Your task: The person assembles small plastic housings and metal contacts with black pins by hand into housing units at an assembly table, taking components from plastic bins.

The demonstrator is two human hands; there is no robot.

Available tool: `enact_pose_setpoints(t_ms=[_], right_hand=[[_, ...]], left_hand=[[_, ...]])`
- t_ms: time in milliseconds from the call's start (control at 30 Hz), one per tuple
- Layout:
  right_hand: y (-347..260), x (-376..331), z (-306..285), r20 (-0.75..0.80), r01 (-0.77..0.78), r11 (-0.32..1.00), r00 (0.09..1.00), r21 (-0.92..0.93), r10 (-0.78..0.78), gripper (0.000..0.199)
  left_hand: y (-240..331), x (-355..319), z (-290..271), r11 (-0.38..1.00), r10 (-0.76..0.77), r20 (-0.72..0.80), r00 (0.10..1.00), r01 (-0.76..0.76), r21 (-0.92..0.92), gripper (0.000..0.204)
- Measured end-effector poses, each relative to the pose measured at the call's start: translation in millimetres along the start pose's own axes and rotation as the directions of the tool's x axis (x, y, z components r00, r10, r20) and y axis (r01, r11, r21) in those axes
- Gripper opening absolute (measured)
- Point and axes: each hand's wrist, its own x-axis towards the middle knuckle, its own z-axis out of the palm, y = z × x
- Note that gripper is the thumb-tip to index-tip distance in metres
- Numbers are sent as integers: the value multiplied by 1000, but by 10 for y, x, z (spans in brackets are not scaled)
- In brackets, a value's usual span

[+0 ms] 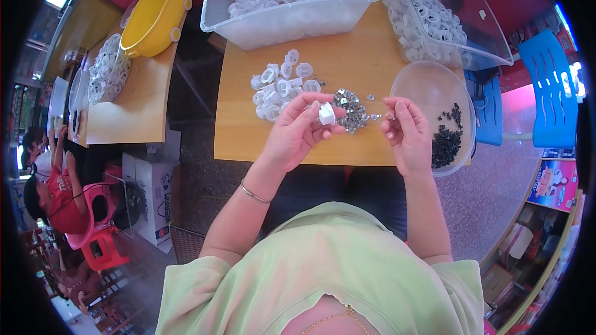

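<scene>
A small white cap (326, 113) sits pinched in the fingertips of the left hand (297, 133), held above the near edge of the table (347, 68). The fingers are curled closed around it, thumb on the near side. The right hand (406, 133) is just beside it, thumb and forefinger nearly closed on something tiny; what it is cannot be made out. Between the hands and a little beyond lies a heap of small metal clips (351, 108). Left of that heap is a loose pile of caps (279, 87). Right of the right hand stands a clear bowl (428, 87) with small black bits (446, 142) in it. At the far edge a clear bin (292, 0) holds more white caps, and another clear bin (447, 18) stands to its right.
</scene>
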Motion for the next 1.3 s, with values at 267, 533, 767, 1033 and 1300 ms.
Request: enact_pose_setpoints(t_ms=[267,533,767,1033,1300], right_hand=[[-8,-54,24,-35,-7,996,999,-86,4,14],[21,-69,-19,35,-15,998,999,62,13,11],[-24,-103,53,53,-59,993,997,99,54,15],[-44,-145,66,137,6,999,991,-39,-1,18],[-139,-203,210,144,45,979,989,-199,-16,14]], left_hand=[[-42,-33,-65,997,20,-56,998,-16,69,19],[-7,-45,66,996,67,-19,998,-66,56,18],[20,-100,118,996,84,70,994,-83,-26,24],[0,-110,125,994,112,132,985,-108,-35,26],[-40,-134,150,987,131,157,979,-113,-118,21]])
